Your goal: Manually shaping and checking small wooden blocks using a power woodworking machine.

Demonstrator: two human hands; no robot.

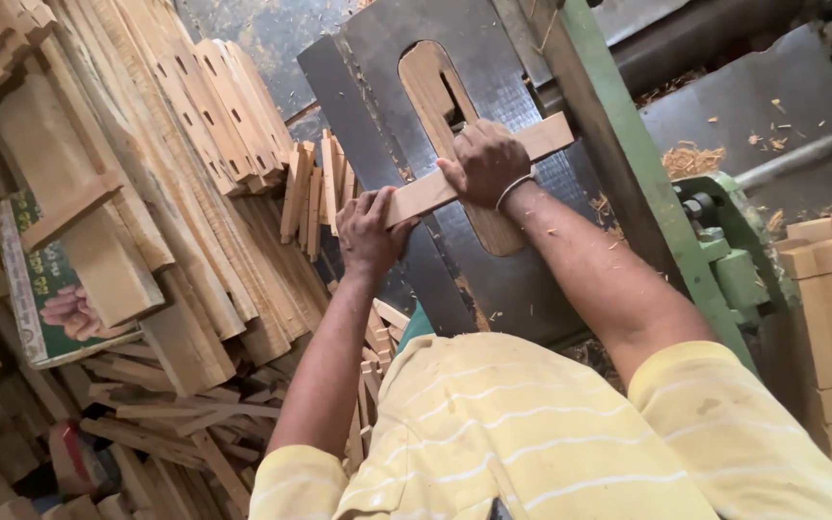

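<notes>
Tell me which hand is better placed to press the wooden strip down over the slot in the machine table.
Probably the right hand. It already lies on top of the wooden strip, directly over the slot in the machine table. The left hand grips the strip's near end, off to the side of the slot.

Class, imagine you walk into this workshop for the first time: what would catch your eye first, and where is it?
At the centre, the left hand and right hand press a wooden strip flat across the dark metal machine table, over its long slot. On the left, stacked slotted boards and loose offcuts fill the floor. Sawdust lies beyond the green machine frame at upper right.
</notes>
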